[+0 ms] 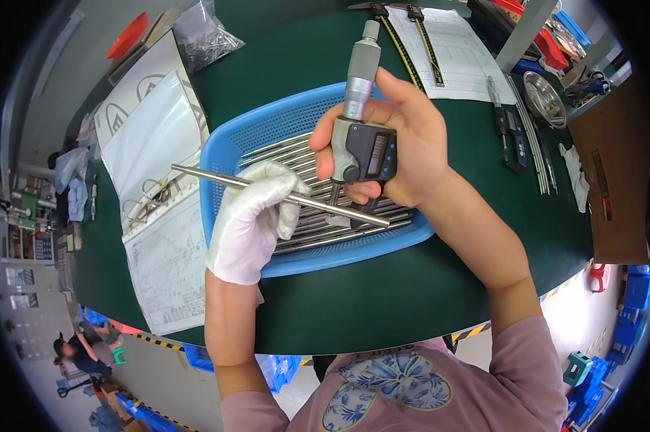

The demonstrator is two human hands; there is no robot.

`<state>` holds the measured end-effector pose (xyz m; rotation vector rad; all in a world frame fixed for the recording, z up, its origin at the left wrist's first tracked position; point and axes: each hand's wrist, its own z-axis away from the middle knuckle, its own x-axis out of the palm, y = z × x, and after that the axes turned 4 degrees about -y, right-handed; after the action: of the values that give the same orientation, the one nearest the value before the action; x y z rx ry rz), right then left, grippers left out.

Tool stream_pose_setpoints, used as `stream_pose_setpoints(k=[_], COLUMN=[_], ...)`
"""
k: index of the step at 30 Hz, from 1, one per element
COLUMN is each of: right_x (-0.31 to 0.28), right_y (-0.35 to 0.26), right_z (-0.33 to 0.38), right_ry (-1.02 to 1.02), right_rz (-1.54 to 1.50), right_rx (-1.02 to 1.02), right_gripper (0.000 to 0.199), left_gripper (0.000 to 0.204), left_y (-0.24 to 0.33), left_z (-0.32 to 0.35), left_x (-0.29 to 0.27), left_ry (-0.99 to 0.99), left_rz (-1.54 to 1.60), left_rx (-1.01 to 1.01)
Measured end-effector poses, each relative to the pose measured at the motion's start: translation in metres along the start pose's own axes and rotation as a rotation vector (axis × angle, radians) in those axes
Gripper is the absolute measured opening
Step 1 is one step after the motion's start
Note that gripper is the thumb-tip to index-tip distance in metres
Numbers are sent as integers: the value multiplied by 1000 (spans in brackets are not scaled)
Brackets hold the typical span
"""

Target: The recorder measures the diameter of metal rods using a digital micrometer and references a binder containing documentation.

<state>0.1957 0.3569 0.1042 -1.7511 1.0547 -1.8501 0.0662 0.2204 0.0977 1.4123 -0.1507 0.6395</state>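
- In the head view, the left hand (249,219), in a white cloth glove, curls its fingers closely around a slim, polished silver metal rod (210,176).
- The rod slants above a blue perforated plastic basket (339,259), its left end higher in view and its right end near the basket's front edge.
- The bare right hand (411,140) grips a silver and dark grey digital micrometer (344,144), thimble upward, its small display facing the person.
- The rod crosses the micrometer's lower end; whether the measuring faces touch it, I cannot tell.
- More silver metal rods (282,153) lie side by side inside the basket, which stands on a dark green surface (318,309).
- Left of the basket lies an open white ring binder (152,137) with printed sheets.
- Beyond the basket, two black and yellow calipers (427,50) rest partly on white paper (458,57).
- At the right lie a dark digital measuring tool (513,140) and a crumpled white glove (574,176).
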Motion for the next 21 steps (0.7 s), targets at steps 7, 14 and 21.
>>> stream_pose_setpoints(k=[7,14,21], right_x=[1,0,0], right_y=[0,2,-2], right_z=[-1,-1,1], right_ry=[41,10,37], right_rz=[95,85,34], right_rx=[-22,-29,-1], right_gripper=[66,68,67], left_gripper=[15,14,13], left_y=[-1,-2,-1], left_z=[-2,0,-1], left_x=[0,-1,-4], left_ry=[-53,26,-22], left_rz=[-21,12,50], left_rx=[12,6,37])
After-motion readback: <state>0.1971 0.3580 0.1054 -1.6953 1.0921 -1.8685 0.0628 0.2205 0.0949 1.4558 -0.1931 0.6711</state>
